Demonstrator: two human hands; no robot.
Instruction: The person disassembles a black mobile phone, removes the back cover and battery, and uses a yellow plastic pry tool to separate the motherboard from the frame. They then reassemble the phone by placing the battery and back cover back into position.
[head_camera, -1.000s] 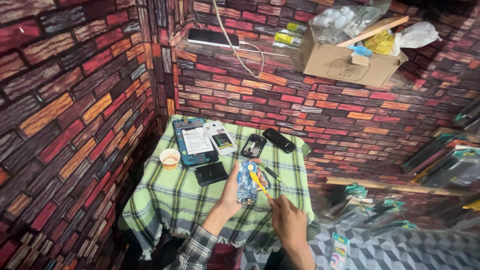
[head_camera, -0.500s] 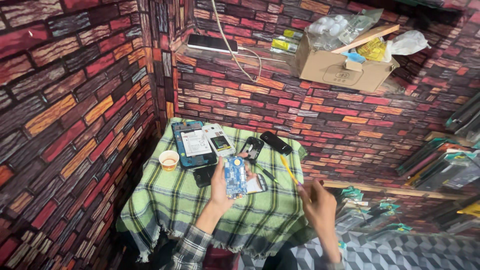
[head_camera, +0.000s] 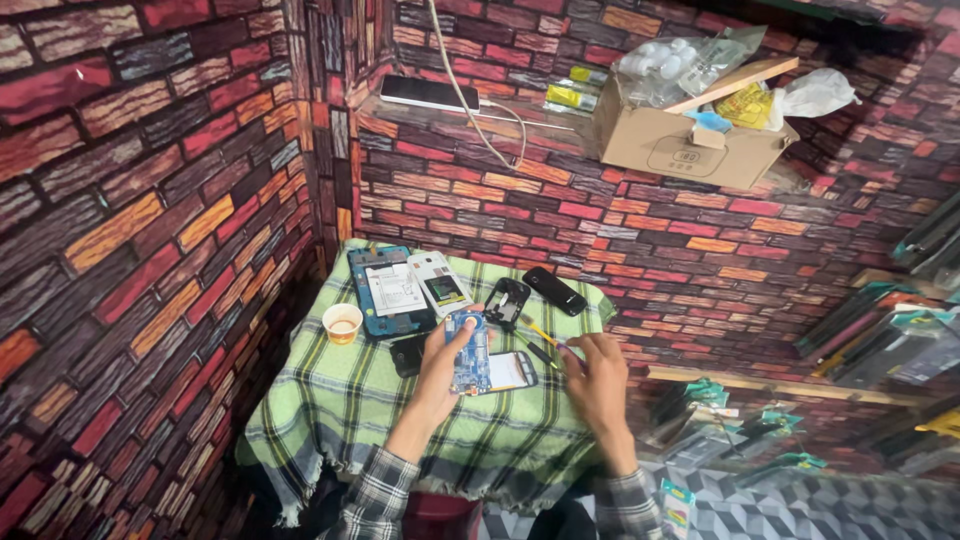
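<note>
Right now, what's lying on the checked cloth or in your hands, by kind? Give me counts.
Opened blue phone bodies: 2 (one on cloth, one in left hand)
Dark phones or covers: 3 ()
White back cover: 1
Paper cup: 1
Yellow-handled tool: 1
Total: 8

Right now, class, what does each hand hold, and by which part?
The left hand grips a blue circuit board by its left long edge. The right hand touches a yellow tool on the table; its grip cannot be told.

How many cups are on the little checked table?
1. A small paper cup stands on the table's left side, beside the opened blue phone. None other shows, though the hands could hide something small.
</note>
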